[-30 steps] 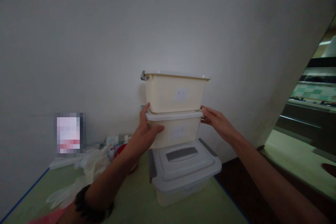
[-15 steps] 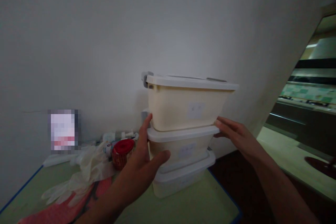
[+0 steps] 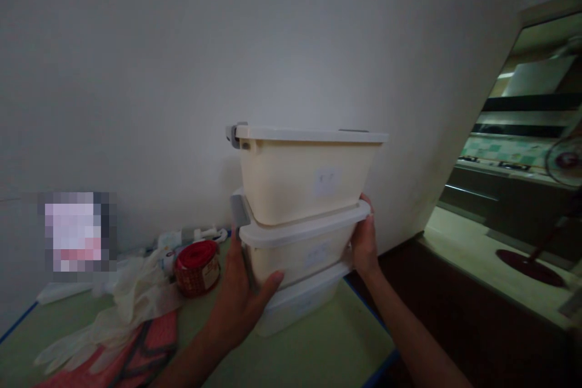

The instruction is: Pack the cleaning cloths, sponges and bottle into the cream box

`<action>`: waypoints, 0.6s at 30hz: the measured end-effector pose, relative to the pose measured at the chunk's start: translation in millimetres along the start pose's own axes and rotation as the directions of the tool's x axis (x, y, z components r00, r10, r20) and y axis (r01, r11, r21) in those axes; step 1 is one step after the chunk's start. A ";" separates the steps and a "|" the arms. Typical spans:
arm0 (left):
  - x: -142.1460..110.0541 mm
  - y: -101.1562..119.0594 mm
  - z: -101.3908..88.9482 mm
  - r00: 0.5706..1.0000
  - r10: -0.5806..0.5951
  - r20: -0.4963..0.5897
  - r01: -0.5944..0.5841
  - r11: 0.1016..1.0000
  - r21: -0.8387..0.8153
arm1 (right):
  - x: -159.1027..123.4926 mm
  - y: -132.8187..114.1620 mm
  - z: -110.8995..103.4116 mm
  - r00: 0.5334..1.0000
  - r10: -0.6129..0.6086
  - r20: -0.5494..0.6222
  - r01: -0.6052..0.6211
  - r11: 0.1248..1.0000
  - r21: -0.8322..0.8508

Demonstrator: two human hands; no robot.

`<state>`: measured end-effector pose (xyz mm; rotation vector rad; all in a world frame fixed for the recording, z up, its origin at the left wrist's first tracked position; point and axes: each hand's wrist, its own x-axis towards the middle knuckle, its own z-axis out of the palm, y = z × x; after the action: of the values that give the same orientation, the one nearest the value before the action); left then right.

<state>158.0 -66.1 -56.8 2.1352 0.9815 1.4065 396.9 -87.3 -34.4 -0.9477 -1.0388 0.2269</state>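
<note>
Three cream storage boxes with white lids stand stacked: a top box (image 3: 286,185), a middle box (image 3: 284,264) and a bottom box (image 3: 297,309). Grey latches show at the left ends of the upper two, and each of these has a small paper label on its front. My left hand (image 3: 239,294) grips the middle box's left end, its thumb pressed on the front. Against the right end of that same box, my right hand (image 3: 365,242) is closed, with some fingers hidden behind it. The top box rests on the middle lid, slightly askew.
A green tabletop (image 3: 359,315) with blue edging holds the stack. On its left lie translucent gloves (image 3: 136,297), red-and-black gloves (image 3: 150,339) and a red roll (image 3: 197,267). A wall (image 3: 182,73) rises behind. A fan (image 3: 530,267) stands through the doorway at right.
My right hand has moved from the top box's lower right corner down onto the middle box's right end. My left hand has slid lower on the middle box. The view has swung right.
</note>
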 end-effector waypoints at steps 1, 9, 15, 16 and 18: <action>0.4 -4.5 0.8 1.000 0.006 0.013 -0.006 1.000 0.009 | -1.4 5.0 2.3 1.000 -0.016 -0.011 0.016 1.000 -0.012; 33.1 -40.9 1.0 0.998 0.043 0.039 -0.043 0.999 0.007 | 1.8 35.0 15.9 0.999 0.048 -0.010 -0.049 0.963 -0.267; 63.9 -59.9 13.0 0.999 0.044 -0.025 -0.046 0.997 -0.066 | 13.4 74.2 33.4 0.995 0.081 -0.059 -0.097 0.921 -0.376; 68.2 -62.9 16.0 0.998 0.042 -0.043 -0.045 0.996 -0.083 | 17.7 80.1 36.2 0.994 0.084 -0.065 -0.102 0.916 -0.389; 76.3 -69.4 22.8 0.997 0.029 -0.076 -0.037 0.993 -0.108 | 28.1 90.7 41.9 0.994 0.085 -0.066 -0.105 0.907 -0.408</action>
<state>174.3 38.1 -64.0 2.0422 0.8782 1.5290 400.9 6.7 -78.4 -1.3819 -1.0169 0.0640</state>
